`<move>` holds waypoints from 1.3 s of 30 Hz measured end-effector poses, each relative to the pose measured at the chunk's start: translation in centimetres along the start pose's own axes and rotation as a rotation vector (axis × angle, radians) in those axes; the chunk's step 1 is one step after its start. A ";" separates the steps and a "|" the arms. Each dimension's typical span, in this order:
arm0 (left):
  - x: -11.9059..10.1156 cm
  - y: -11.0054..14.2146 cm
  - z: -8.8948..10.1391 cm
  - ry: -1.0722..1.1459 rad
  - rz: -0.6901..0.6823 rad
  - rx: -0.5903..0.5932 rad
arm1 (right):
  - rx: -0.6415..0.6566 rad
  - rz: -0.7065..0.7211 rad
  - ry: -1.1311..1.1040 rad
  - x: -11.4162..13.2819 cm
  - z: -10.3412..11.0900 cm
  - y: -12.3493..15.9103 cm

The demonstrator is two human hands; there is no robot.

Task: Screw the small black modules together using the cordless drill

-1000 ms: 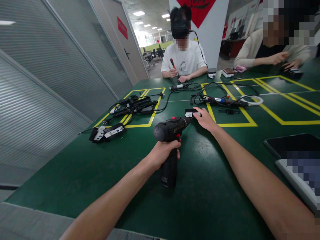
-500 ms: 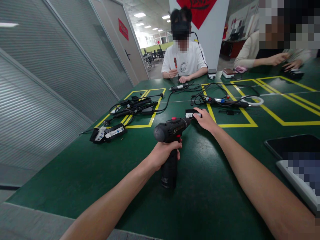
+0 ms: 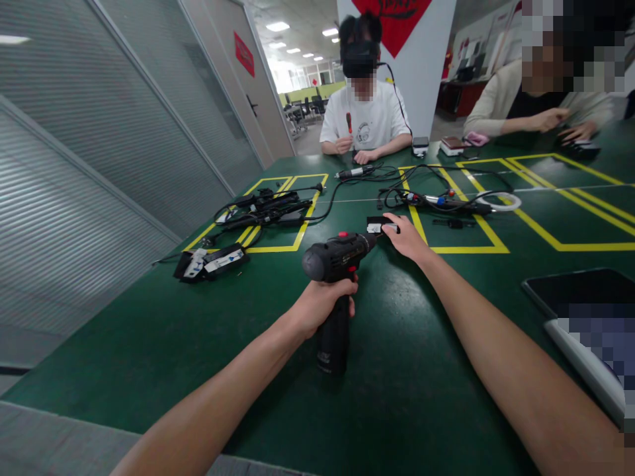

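Observation:
My left hand is wrapped round the handle of a black cordless drill with red buttons. The drill's battery base points down toward the green table, and its chuck faces forward and right. Just beyond the chuck, my right hand grips a small black block with a white label. The drill's tip meets or nearly meets the block's near side; I cannot tell whether they touch. My right fingers hide the block's right end.
Black cables and adapters lie at the left near two labelled black pieces. A soldering-iron-like tool with cables is at the right. A phone-like slab lies near right. Across the table sit two people, one holding a screwdriver.
Drill, block and both hands keep nearly the same places relative to each other. The whole view has shifted very slightly.

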State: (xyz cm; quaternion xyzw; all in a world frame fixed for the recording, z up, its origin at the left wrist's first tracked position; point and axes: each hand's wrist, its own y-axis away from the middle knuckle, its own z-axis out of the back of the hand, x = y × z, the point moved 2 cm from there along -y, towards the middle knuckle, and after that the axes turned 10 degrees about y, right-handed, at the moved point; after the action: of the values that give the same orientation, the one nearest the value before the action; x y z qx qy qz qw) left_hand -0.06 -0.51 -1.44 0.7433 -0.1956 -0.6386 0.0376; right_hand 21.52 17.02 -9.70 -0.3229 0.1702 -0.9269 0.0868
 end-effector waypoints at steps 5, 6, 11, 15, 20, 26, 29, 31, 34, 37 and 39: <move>0.0 0.0 0.0 -0.009 -0.006 0.002 | 0.000 0.000 -0.001 0.1 0.1 0.1; 0.0 0.0 0.0 -0.009 -0.004 0.003 | 0.003 -0.002 -0.001 0.1 0.1 0.1; 0.0 0.1 0.0 -0.012 0.000 -0.002 | 0.019 -0.016 -0.002 0.3 0.3 0.2; -0.1 0.0 0.1 -0.004 -0.002 0.005 | 0.024 -0.024 -0.001 0.5 0.4 0.3; 0.0 -0.1 0.1 0.000 -0.009 0.014 | 0.031 -0.020 -0.001 0.6 0.4 0.3; 0.0 0.0 0.0 -0.016 -0.008 0.005 | 0.027 -0.019 -0.003 0.5 0.3 0.2; -0.1 0.0 0.0 -0.007 -0.017 0.011 | 0.026 -0.022 0.002 0.5 0.3 0.2; -0.1 0.0 -0.1 -0.001 -0.019 0.018 | 0.027 -0.021 0.001 0.5 0.3 0.2; -0.2 0.0 -0.1 0.005 -0.015 0.015 | 0.028 -0.017 -0.003 0.5 0.3 0.2; -0.1 0.0 0.0 0.013 -0.007 0.001 | 0.029 -0.020 -0.002 0.4 0.3 0.2; 0.1 0.0 0.1 0.018 -0.002 0.001 | 0.032 -0.024 -0.001 0.3 0.2 0.2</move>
State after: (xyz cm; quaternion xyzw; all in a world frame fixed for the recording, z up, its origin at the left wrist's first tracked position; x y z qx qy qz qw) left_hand -0.16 -0.48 -1.52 0.7493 -0.1949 -0.6317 0.0383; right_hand 21.39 16.68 -9.43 -0.3241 0.1512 -0.9303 0.0810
